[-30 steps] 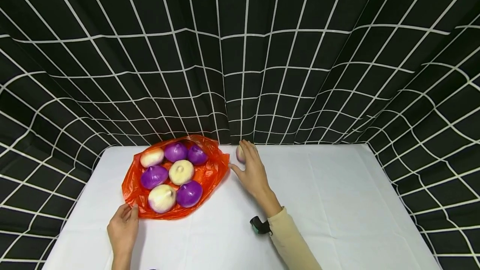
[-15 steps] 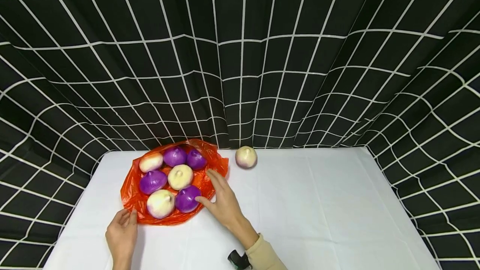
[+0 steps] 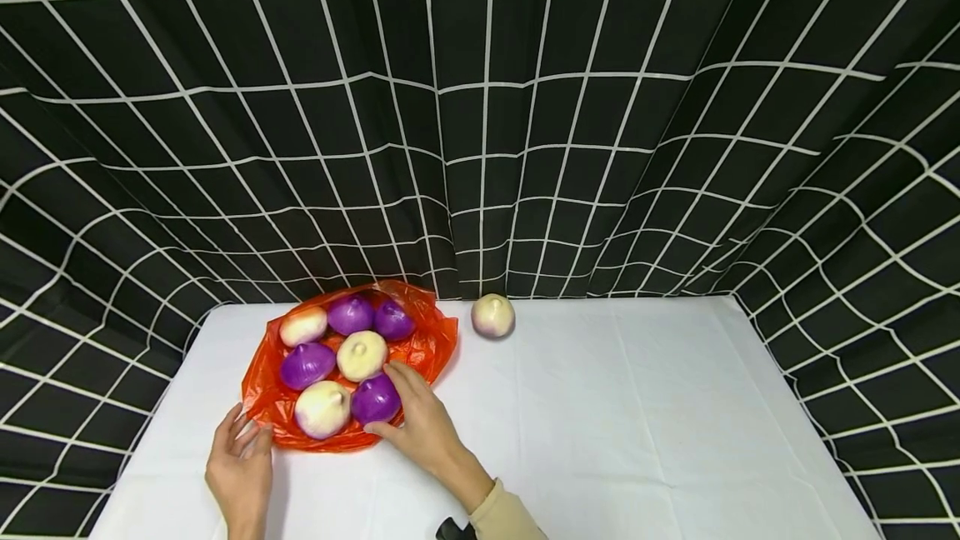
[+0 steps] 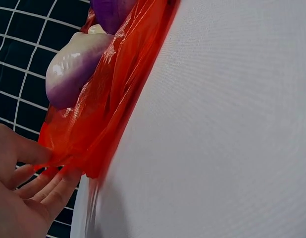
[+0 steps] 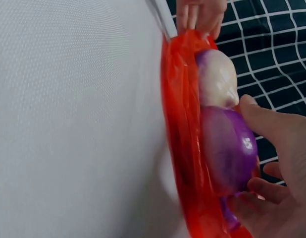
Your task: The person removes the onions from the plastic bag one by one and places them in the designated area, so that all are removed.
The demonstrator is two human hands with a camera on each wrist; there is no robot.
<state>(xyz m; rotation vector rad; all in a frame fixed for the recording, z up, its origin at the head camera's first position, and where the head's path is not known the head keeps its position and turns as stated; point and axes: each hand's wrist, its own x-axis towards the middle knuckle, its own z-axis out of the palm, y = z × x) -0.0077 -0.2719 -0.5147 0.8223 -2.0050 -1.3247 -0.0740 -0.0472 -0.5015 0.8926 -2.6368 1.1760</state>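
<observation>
An orange-red plastic bag point(image 3: 408, 348) lies spread on the white table, with several glossy onions on it. Some are purple; others are white with purple bottoms, such as the white onion point(image 3: 322, 409) at the near edge. My right hand point(image 3: 427, 432) holds the near-right purple onion point(image 3: 375, 398), its fingers on the far side and thumb on the near side. At the bag's near-left corner, my left hand point(image 3: 240, 473) pinches the plastic edge between thumb and fingers, as the left wrist view shows. The bag stretches from those fingertips point(image 4: 69, 176) toward the onions.
Another white onion point(image 3: 492, 316) stands alone at the table's back edge, right of the bag. The white table point(image 3: 637, 407) extends to the right. Black curtains point(image 3: 570, 148) with a white grid enclose the back and sides.
My right hand has left the lone white onion at the back and come left and nearer, onto the purple onion. My left hand stays at the bag's corner, its fingers slightly more spread.
</observation>
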